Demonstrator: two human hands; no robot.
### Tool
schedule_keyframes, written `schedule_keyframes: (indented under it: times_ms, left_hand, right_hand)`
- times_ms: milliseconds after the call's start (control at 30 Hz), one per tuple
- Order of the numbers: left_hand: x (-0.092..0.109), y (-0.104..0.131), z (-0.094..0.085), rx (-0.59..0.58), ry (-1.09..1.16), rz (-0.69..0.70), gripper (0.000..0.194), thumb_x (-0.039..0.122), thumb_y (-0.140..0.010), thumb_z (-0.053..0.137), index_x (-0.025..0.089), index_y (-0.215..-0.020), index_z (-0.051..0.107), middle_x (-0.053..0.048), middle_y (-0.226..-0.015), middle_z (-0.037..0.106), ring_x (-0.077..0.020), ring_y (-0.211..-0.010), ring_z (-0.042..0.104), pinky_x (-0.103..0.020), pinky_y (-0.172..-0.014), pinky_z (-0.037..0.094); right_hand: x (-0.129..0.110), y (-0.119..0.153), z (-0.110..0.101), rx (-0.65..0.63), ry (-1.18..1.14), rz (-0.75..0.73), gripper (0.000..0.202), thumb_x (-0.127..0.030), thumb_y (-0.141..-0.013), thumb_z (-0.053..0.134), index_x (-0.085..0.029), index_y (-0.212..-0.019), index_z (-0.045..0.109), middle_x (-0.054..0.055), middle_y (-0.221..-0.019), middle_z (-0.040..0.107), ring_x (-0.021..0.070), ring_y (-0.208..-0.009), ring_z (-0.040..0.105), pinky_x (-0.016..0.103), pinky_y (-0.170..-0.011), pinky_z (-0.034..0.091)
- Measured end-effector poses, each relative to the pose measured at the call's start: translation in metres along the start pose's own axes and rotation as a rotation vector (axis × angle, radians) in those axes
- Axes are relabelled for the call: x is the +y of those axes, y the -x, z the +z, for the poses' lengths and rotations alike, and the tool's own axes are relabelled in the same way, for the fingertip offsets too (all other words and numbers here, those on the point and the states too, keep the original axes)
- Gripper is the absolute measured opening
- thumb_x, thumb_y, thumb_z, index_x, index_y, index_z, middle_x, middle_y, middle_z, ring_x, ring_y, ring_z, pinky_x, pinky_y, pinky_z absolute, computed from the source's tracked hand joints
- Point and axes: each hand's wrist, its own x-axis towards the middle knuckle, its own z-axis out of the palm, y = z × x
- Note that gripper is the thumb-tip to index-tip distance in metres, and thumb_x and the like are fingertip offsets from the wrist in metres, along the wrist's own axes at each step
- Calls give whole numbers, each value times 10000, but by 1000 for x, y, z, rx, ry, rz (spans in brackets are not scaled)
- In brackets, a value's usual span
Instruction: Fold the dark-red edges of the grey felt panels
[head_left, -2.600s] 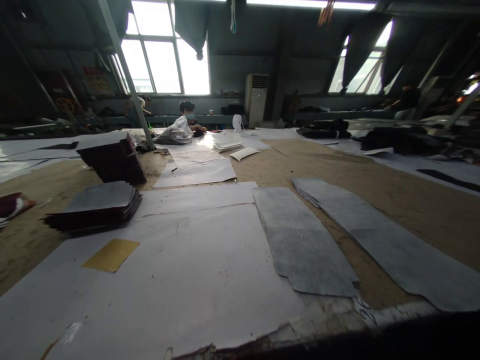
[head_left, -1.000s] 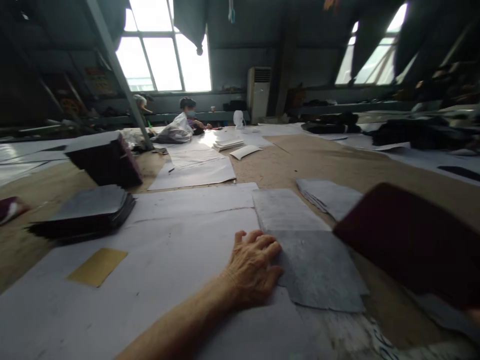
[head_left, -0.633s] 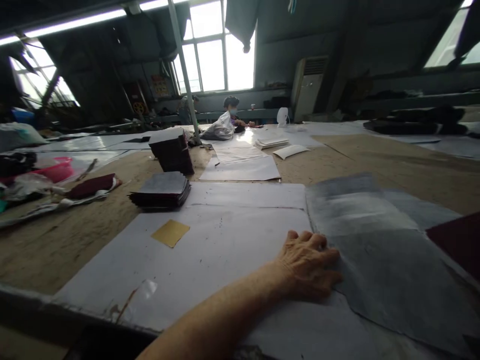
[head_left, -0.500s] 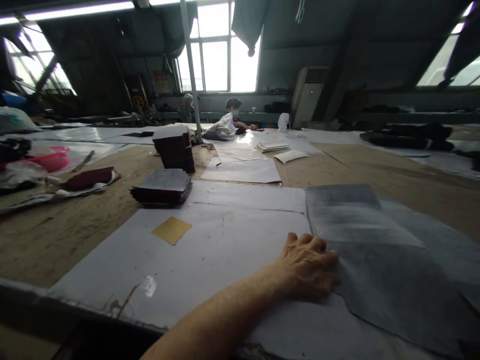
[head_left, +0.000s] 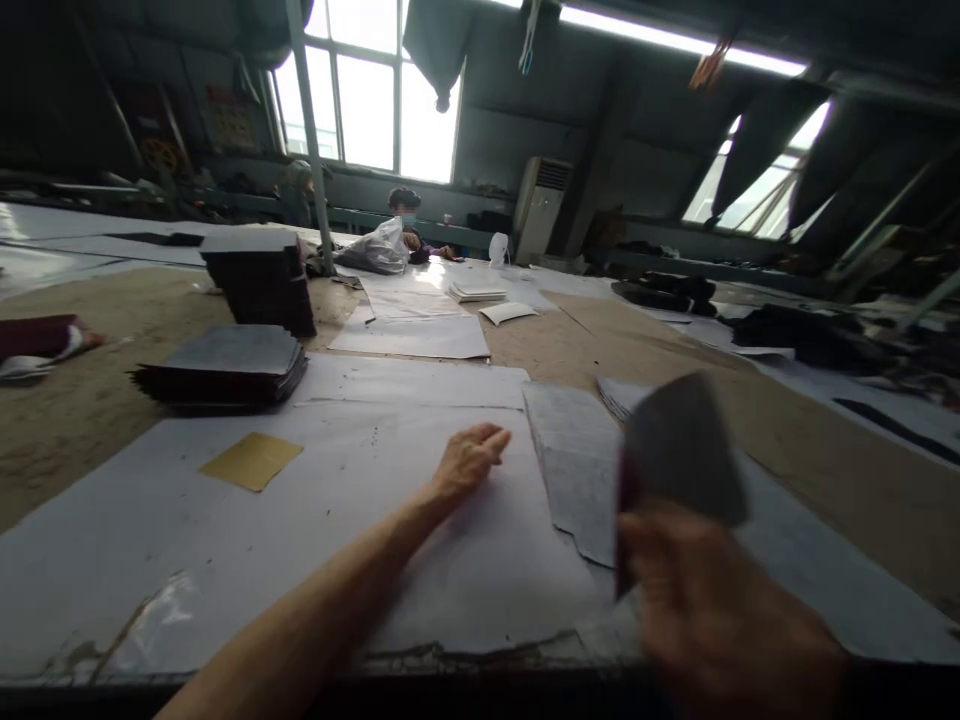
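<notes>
My right hand (head_left: 720, 610), smeared by motion, grips a grey-faced cut piece (head_left: 679, 450) with a dark maroon edge, raised above the table. Whether it is one layer or several I cannot tell. To its left, my left hand (head_left: 471, 460) rests over the white sheet (head_left: 405, 480) with its fingers curled together and nothing visible in them. A larger grey sheet (head_left: 574, 450) lies flat between the two hands, partly behind the held piece. At the left stands a low stack of grey-topped, maroon-edged pieces (head_left: 232, 355).
A taller stack of dark pieces (head_left: 259, 285) stands behind the low one. A yellow square (head_left: 253, 460) lies on the white sheet. Farther back are a plastic bag (head_left: 379, 248), a pole (head_left: 309, 140), white sheets (head_left: 476, 292) and a person (head_left: 409, 225) across the table.
The view has swung right. My left hand has come off the grey sheet and its spread fingers have curled. My right hand has entered, holding a grey piece.
</notes>
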Motion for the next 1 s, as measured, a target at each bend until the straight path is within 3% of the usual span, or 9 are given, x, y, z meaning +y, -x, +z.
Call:
schedule_keyframes:
  times_ms: [67, 167, 233, 300, 433, 567, 700, 833, 1000]
  left_hand:
    - [-18, 9, -27, -47, 16, -108, 335, 410, -898, 427, 107, -968, 549, -38, -844, 595, -121, -693, 578, -287, -641, 494]
    - [-36, 28, -64, -106, 1, -210, 440, 485, -895, 363, 106, -890, 588, -32, -759, 610, -114, -626, 569, -254, -581, 465]
    - [-39, 38, -81, -148, -34, -245, 467, 510, -864, 367, 121, -838, 622, -26, -699, 613, -119, -598, 558, -236, -548, 429]
    - [-36, 44, -88, -193, -81, -251, 358, 476, -768, 509, 150, -824, 647, -7, -671, 611, -125, -595, 547, -222, -536, 400]
    - [-26, 46, -84, -206, -197, -185, 274, 235, -578, 647, 193, -848, 644, 17, -697, 594, -133, -624, 519, -223, -553, 372]
    - [-21, 50, -74, -155, -276, -78, 272, 125, -603, 585, 214, -849, 658, 9, -741, 567, -137, -674, 507, -252, -630, 394]
    - [-25, 57, -71, -139, -293, 32, 287, 101, -656, 570, 242, -881, 679, -11, -781, 571, -166, -797, 521, -302, -756, 417]
    - [-28, 59, -71, -140, -301, 88, 288, 99, -683, 559, 243, -904, 675, -32, -865, 577, -190, -874, 519, -355, -813, 415]
    - [-22, 48, -74, -230, -311, 91, 368, 57, -636, 523, 231, -933, 653, -23, -872, 606, -182, -850, 544, -330, -771, 437]
  right_hand:
    - [-40, 12, 45, 32, -175, -259, 217, -105, -833, 391, -140, -763, 593, 73, -707, 605, 160, -673, 566, 285, -690, 446]
    - [-95, 37, 92, 129, -188, -351, 326, -11, -778, 285, -108, -714, 590, 123, -684, 616, 215, -702, 579, 317, -625, 441]
    - [-120, 48, 105, 150, -126, -363, 324, 24, -747, 291, -88, -716, 593, 148, -696, 626, 245, -714, 586, 325, -580, 427]
    - [-136, 52, 109, 136, -103, -345, 329, 40, -743, 288, -79, -726, 594, 164, -710, 630, 260, -718, 593, 334, -561, 423]
    - [-153, 50, 114, 157, -104, -292, 278, 42, -736, 344, -84, -700, 589, 165, -690, 631, 270, -698, 604, 332, -520, 429]
    - [-140, 41, 114, 209, -238, -376, 207, -14, -733, 410, -114, -666, 579, 112, -641, 619, 228, -654, 608, 280, -476, 439]
    - [-92, 22, 95, -24, -457, -372, 173, -52, -754, 447, -113, -750, 608, 76, -683, 605, 164, -671, 587, 241, -581, 483]
    - [-48, 7, 85, -178, -151, -216, 234, -102, -812, 445, -100, -955, 630, 122, -861, 618, 205, -768, 554, 312, -639, 480]
    - [-34, 6, 93, -262, -75, -213, 232, -140, -840, 439, -93, -961, 632, 105, -830, 592, 207, -760, 491, 331, -651, 439]
